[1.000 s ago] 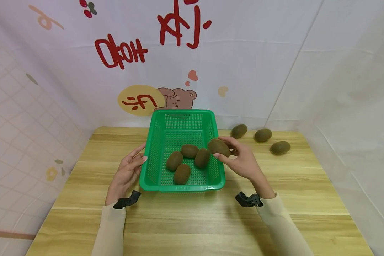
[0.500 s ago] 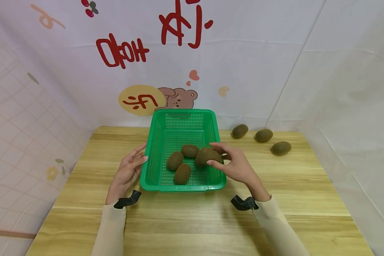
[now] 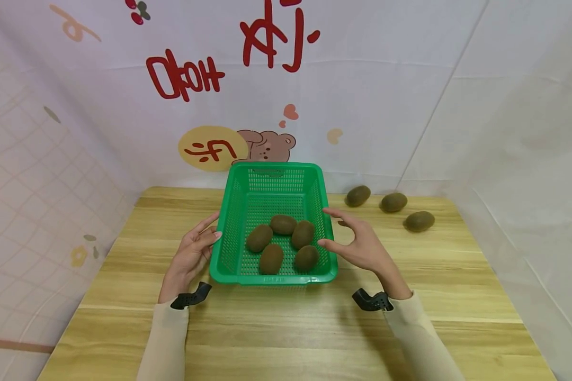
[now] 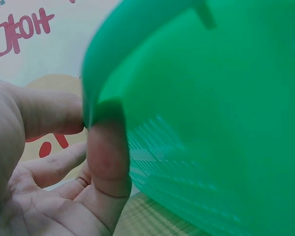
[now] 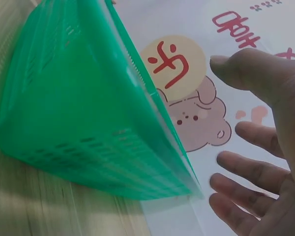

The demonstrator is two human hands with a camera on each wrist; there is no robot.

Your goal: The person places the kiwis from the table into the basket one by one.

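A green plastic basket (image 3: 273, 279) sits on the wooden table with several brown kiwifruit (image 3: 271, 259) lying on its floor, mostly toward the near right half. My left hand (image 3: 190, 256) holds the basket at its left rim; up close in the left wrist view, one digit of that hand (image 4: 107, 160) is tucked under the rim and another meets its outer edge. By the right rim, my right hand (image 3: 362, 244) has thumb and fingers spread apart and holds nothing. In the right wrist view, a gap separates that hand (image 5: 265, 162) from the basket wall (image 5: 73, 108).
Three more kiwifruit (image 3: 393, 201) lie on the table (image 3: 286, 333) at the back right. A white printed cloth (image 3: 381, 106) hangs behind the table, with cloth on both sides too. Each wrist wears a black camera mount (image 3: 373, 300).
My right hand carried a kiwifruit over the right rim, let it go inside the basket, and drew back to the right. The left hand stayed at the left rim.
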